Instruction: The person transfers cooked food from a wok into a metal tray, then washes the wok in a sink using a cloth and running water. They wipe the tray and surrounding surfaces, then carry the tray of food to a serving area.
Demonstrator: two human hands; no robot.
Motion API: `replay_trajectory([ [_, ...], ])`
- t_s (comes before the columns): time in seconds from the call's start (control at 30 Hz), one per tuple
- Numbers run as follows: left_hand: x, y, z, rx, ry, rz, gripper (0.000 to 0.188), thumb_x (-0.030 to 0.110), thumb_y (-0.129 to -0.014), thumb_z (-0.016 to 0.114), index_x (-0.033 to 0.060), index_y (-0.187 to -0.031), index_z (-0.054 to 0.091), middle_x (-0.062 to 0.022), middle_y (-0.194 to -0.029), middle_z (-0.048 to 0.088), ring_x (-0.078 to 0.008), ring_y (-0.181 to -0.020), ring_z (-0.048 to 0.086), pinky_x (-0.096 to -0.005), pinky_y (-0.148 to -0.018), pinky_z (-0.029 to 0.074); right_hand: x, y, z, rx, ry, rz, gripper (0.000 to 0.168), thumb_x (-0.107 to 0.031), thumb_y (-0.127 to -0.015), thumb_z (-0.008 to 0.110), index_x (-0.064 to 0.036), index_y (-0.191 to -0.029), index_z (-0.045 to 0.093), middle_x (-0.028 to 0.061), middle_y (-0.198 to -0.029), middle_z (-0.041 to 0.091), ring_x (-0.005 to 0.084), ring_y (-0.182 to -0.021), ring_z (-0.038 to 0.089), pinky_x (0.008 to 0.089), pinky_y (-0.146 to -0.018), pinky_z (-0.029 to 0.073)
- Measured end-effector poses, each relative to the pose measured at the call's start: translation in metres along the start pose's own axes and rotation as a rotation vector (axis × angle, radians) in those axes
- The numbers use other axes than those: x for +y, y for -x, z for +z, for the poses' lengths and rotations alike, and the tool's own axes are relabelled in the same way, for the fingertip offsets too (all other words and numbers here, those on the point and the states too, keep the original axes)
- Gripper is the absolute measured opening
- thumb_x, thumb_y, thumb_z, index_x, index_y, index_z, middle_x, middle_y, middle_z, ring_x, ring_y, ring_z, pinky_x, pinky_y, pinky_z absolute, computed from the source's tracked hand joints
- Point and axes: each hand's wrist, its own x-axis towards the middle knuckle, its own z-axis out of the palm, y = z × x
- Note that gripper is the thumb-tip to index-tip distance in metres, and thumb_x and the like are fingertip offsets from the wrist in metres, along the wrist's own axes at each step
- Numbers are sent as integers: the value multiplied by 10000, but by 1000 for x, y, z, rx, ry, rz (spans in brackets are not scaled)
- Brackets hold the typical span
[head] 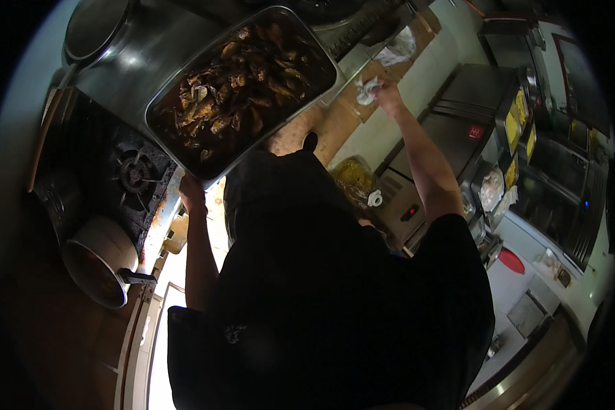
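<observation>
A deep rectangular metal tray spans the upper middle of the view, set at a slant. Browned pieces of food, possibly fish, lie in its dark sauce. At the tray's near left corner, my left hand has its fingers curled against the rim, partly hidden by it. My right hand is stretched out to the right of the tray, apart from it. A crumpled white cloth or paper wipe is bunched in its fingers, over a brown cardboard-like surface.
Left of the tray sits a blackened gas burner. A handled pot stands nearer me, and another pan is at the upper left. A clear plastic bag lies beyond my right hand. Metal cabinets stand along the right.
</observation>
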Motion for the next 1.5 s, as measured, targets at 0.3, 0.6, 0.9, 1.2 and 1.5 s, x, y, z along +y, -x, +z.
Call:
replay_trajectory([
  [0.3, 30, 7, -17, -77, 195, -150, 436, 374, -991, 389, -1, -996, 612, -107, -794, 603, -195, -611, 559, -333, -498, 463, -33, -37, 23, -17, -383, 182, 120, -80, -861, 622, 18, -927, 604, 121, -806, 634, 197, -646, 634, 313, -531, 506],
  [0.6, 4, -2, -18, -240, 525, -324, 339, 400, -986, 430, 90, -949, 562, 15, -765, 538, -104, -625, 491, -270, -502, 413, 18, 35, 23, 20, -21, 166, 480, -65, -803, 634, 117, -1236, 534, 171, -947, 663, 229, -802, 629, 343, -748, 504],
  [0.9, -9, -23, -29, -448, 711, -358, 207, 338, -1003, 490, 182, -1135, 522, 14, -844, 510, -143, -698, 501, -354, -638, 468, 155, 331, 31, 638, -1089, 379, 225, 13, -825, 549, 90, -1030, 599, 142, -973, 646, 222, -861, 629, 348, -829, 511],
  [1.2, -31, -76, -53, -640, 660, -337, 409, 425, -1010, 426, 87, -1224, 509, -76, -1064, 620, -225, -945, 602, -399, -858, 481, 234, 560, 90, 918, -1225, 176, 242, 41, -759, 724, 6, -985, 647, 97, -992, 690, 202, -935, 650, 333, -881, 497],
  [1.5, -6, -84, -38, -580, 510, -376, 493, 417, -1032, 323, 6, -1172, 557, -132, -1172, 633, -261, -1059, 614, -425, -1017, 446, 293, 612, 187, 834, 36, 749, 303, -154, -757, 631, 14, -1010, 626, 218, -881, 653, 328, -786, 650, 434, -725, 528],
])
